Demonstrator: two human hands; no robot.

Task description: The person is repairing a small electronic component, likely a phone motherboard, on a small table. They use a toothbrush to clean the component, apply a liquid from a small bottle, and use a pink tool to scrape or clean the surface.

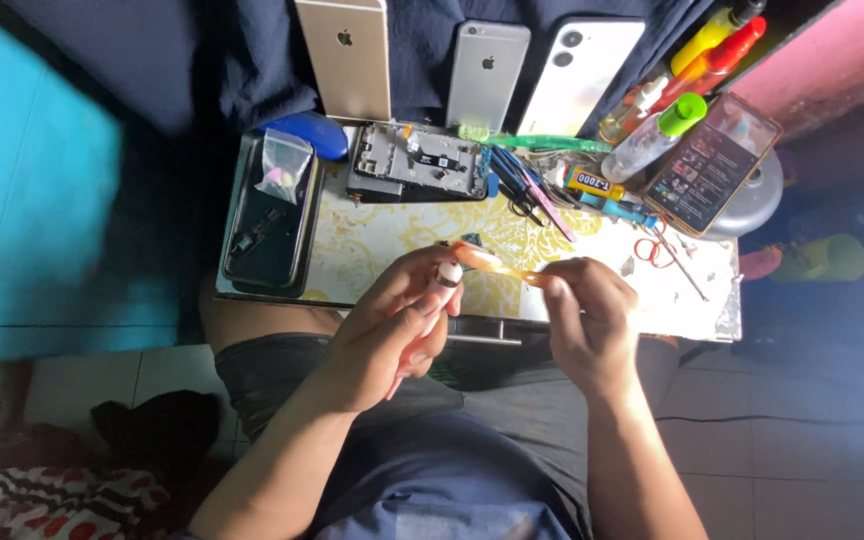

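A strip of amber tape (500, 266) stretches across the centre of the frame, held taut between two bare hands above a small work tray (392, 240) with a yellow floral pattern. The left hand (392, 325) sits just left of centre, its fingers curled around a slim pink and white tool (430, 320) while its fingertips pinch the left end of the strip. The right hand (587, 320), just right of centre, pinches the other end between thumb and forefinger. Neither hand is spread; both are closed in a fine grip.

Handling the strip well here looks like a matter of keeping it level and lightly tensioned, gripping only the very ends so the sticky middle touches nothing and does not fold onto itself.

Behind the hands, at upper centre, an opened phone frame (417, 160) lies with its circuit parts exposed. To the left of it, a dark phone (270, 225) lies flat with a small clear bag (282, 165) resting on it. Along the top edge, three phones lean against dark cloth: a gold phone (345, 55), a silver phone (487, 75) and a white phone (582, 75). At upper right stand a clear bottle with a green cap (657, 135), red and yellow squeeze bottles (717, 45), and another phone with a lit screen (714, 162). Small red-handled scissors (652, 248) and thin hand tools are scattered nearby. The person sits with knees under the tray.
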